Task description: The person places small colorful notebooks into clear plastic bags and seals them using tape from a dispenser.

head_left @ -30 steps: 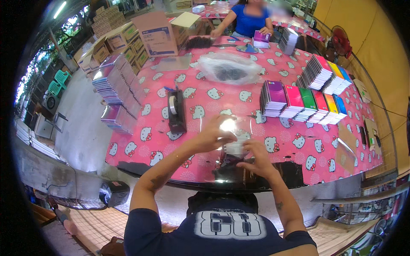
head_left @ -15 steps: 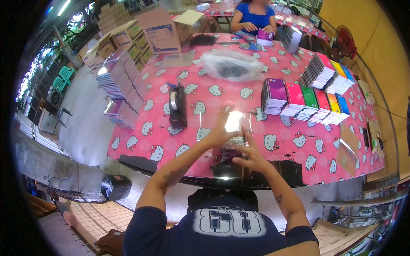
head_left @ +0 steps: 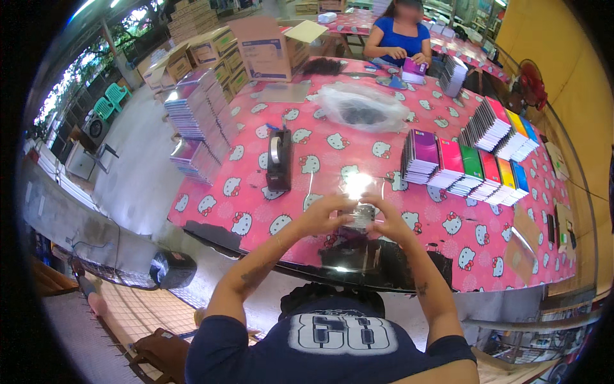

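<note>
At the near edge of the table, my left hand (head_left: 327,214) and my right hand (head_left: 390,222) close in from both sides on a small grey-white bundle (head_left: 363,216) with stacked edges. Its exact kind is hard to make out. Fingers of both hands curl round its sides. Under and beyond it lies a clear plastic sheet (head_left: 377,190), which throws back a bright glare. A black tape dispenser (head_left: 279,161) with a roll of clear tape stands left of the sheet.
Stacks of colourful notebooks (head_left: 421,157) stand at the right, and tall notebook stacks (head_left: 195,112) at the left edge. A crumpled plastic bag (head_left: 364,107) lies mid-table. Cardboard boxes (head_left: 261,54) stand behind. Across the table, a person in blue (head_left: 400,40) handles a purple notebook.
My left hand has drawn back from over the sheet to the bundle's left side. My right hand has moved slightly away from me and rightward, and now grips its right side.
</note>
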Tool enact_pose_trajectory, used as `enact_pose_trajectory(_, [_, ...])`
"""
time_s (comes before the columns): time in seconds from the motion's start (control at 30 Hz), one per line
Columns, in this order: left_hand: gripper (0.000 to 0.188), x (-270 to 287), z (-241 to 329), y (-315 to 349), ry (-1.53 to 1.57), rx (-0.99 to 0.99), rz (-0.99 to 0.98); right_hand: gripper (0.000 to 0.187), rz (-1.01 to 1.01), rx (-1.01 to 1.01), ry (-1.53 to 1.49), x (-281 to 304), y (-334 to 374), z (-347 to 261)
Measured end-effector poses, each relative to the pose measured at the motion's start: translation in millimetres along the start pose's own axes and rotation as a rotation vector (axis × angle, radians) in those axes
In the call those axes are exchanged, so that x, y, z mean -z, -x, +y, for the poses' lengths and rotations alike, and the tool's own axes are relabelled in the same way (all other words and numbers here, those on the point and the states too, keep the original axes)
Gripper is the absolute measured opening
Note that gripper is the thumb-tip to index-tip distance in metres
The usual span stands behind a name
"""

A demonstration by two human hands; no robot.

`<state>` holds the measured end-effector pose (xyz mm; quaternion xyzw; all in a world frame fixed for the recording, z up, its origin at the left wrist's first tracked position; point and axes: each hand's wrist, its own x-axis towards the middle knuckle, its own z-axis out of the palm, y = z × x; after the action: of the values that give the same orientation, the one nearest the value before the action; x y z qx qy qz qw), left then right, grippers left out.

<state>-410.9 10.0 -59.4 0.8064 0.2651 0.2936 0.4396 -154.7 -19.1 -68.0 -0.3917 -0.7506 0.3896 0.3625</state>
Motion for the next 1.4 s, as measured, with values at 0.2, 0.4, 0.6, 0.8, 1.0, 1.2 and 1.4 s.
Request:
enact_pose_trajectory(0.2, [0.041,-11,9,14,-0.746,-0.316,0.065,0.063,0.035,0.237,0.439,-18,18,-9])
enact_pose_trajectory(0.4, [0.031,-5,19,-11,-0.35,-0.023,0.088,0.052,0.226,-0.144,0.05,-40,25,-21])
enact_pose_trajectory(0.6, [0.022,-19,16,-31,-0.598,0.058,0.15,0.057,0.33,-0.16,-0.011,-36,11,-9])
enact_pose_trajectory(0.8, [0.026,-28,18,-36,-0.858,0.139,0.219,0.052,0.293,-0.32,-0.416,-33,11,3])
enact_pose_trajectory(1.0, [0.055,35,-31,-5,0.103,0.46,0.465,0.046,0.367,-0.405,-0.434,-45,16,-4])
enact_pose_trajectory(1.2, [0.065,-1,20,-1,-0.417,0.017,0.249,0.049,0.394,-0.203,-0.28,-41,15,4])
enact_pose_trajectory(1.4, [0.058,-22,15,1,-0.581,0.0,0.148,0.027,0.338,0.01,-0.004,-37,18,2])
